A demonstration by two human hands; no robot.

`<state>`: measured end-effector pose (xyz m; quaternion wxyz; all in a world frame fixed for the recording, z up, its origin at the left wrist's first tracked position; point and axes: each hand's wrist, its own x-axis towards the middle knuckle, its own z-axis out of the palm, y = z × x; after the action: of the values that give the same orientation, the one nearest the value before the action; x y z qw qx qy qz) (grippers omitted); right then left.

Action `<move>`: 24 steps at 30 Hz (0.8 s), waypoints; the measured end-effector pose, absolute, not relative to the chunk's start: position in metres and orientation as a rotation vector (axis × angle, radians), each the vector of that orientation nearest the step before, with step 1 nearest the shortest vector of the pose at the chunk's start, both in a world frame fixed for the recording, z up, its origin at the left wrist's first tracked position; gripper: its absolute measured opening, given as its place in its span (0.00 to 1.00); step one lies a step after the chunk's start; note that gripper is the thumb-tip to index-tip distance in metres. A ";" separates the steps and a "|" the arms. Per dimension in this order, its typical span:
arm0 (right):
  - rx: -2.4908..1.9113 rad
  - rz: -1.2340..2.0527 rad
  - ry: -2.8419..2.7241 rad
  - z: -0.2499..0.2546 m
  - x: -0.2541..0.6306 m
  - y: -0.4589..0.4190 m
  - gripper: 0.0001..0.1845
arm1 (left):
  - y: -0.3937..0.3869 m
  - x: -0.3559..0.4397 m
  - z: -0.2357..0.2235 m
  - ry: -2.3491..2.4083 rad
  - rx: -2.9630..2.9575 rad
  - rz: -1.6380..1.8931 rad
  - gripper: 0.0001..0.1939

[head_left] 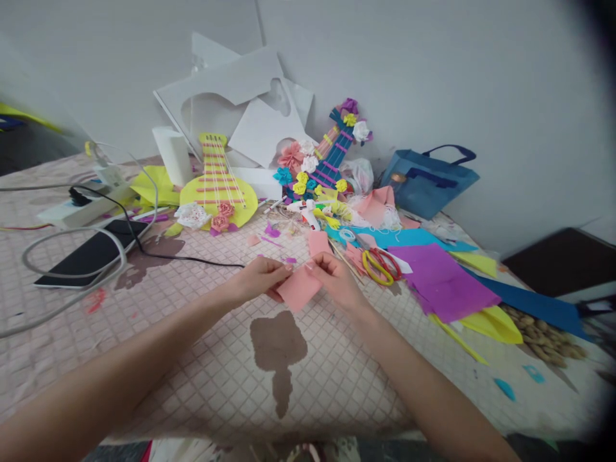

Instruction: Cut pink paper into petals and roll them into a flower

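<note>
Between my two hands, a small pink paper piece (300, 290) is held up above the checked tablecloth. My left hand (264, 277) pinches its left edge, and the fingers of my right hand (333, 277) are closed on its upper right edge. Just behind lies another pink paper piece (318, 241) on the cloth. To the right of my hands rest scissors with yellow and red handles (380, 266). A white glue gun (307, 210) lies farther back. A yellow paper guitar (219, 192) with strings and paper roses leans at the back.
A blue guitar decorated with paper flowers (337, 154) stands near white cut-out boards (260, 128). At the right are purple paper (445, 282), a blue bag (423, 183) and peanuts (548, 337). A black tablet (91, 253), cables and a power strip (77, 212) occupy the left.
</note>
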<state>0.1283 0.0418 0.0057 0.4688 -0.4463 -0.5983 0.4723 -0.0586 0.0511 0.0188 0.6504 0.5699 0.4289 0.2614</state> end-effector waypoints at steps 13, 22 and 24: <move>-1.047 1.199 -1.543 -0.005 0.124 0.042 0.12 | 0.050 -0.056 0.008 0.984 1.708 0.799 0.16; -1.035 1.205 -1.536 -0.008 0.123 0.043 0.10 | 0.049 -0.054 0.002 1.060 1.733 0.832 0.16; -1.036 1.208 -1.518 -0.008 0.122 0.043 0.10 | 0.049 -0.054 0.003 1.056 1.724 0.826 0.16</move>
<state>0.1220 0.0427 -0.0079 0.4538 -0.4197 -0.6150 0.4895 -0.0543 0.0491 0.0028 0.4608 0.7005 0.4291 0.3358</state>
